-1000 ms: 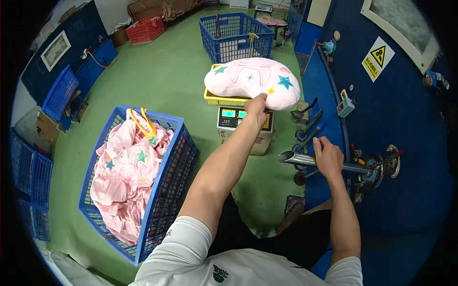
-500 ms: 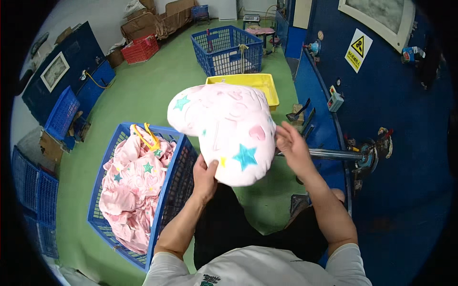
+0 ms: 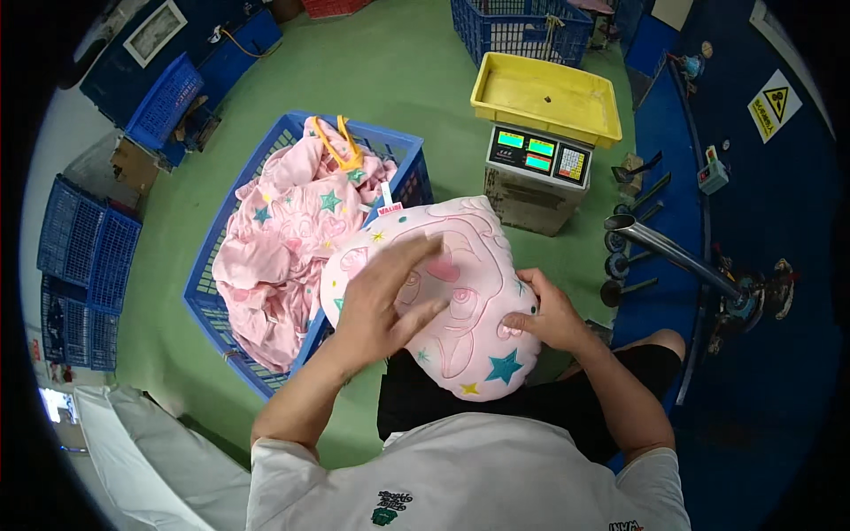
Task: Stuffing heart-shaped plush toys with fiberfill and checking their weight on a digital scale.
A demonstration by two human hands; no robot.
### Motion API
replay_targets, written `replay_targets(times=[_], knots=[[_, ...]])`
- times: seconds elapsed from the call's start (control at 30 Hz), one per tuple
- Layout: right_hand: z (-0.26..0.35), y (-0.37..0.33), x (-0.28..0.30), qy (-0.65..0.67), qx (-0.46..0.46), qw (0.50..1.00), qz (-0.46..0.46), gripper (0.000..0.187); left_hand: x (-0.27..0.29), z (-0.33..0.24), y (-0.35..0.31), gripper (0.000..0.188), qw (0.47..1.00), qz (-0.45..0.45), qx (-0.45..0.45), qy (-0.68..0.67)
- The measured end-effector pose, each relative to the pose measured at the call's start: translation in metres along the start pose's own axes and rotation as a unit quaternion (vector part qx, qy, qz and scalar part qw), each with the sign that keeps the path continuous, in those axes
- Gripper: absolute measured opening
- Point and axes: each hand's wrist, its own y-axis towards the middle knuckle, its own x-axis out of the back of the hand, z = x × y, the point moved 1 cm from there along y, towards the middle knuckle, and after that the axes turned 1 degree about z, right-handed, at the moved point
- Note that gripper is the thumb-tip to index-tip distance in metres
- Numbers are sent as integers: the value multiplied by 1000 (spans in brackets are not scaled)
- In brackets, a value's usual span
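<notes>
A plump pink plush cushion [image 3: 482,327] with stitched face lines, teal and yellow stars and a small white and red label lies over my lap. My right hand [image 3: 553,314] grips its right edge, thumb on top and fingers round the side. Over the cushion's left part is my left hand [image 3: 381,301], slightly blurred, with thumb and fingers spread; whether the palm touches the cloth I cannot tell. Left of the cushion stands a blue plastic crate [image 3: 412,164] heaped with flat pink printed covers [image 3: 274,257]. An orange-yellow looped object [image 3: 341,146] rests on that heap.
Ahead stands a digital scale [image 3: 538,157] bearing a yellow tray [image 3: 544,97]. A shiny metal tube [image 3: 673,252] juts from the blue machine at the right. Another blue crate [image 3: 522,35] is farther back, and stacked blue crates [image 3: 84,257] line the left.
The cushion has come down toward my lap and turned, now showing its stitched face. My left hand has left its lower edge and spread above it; my right hand now grips the side. The view tilted down.
</notes>
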Motion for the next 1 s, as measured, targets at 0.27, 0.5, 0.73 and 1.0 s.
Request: replay_targets(times=[0.27,0.5,0.73,1.0], knots=[[-37,-8,-24,-8,-147,986,-76,55,-112,78,25,77,942,75,-59,320],[-18,7,1,-114,-214,970,0,53,-42,109,77,88,976,174,93,89],[-29,12,21,-228,-1,964,-135,71,-10,126,22,100,906,296,271,-135],[28,15,-87,-255,267,929,6,88,-71,120,-25,97,740,99,349,-566]])
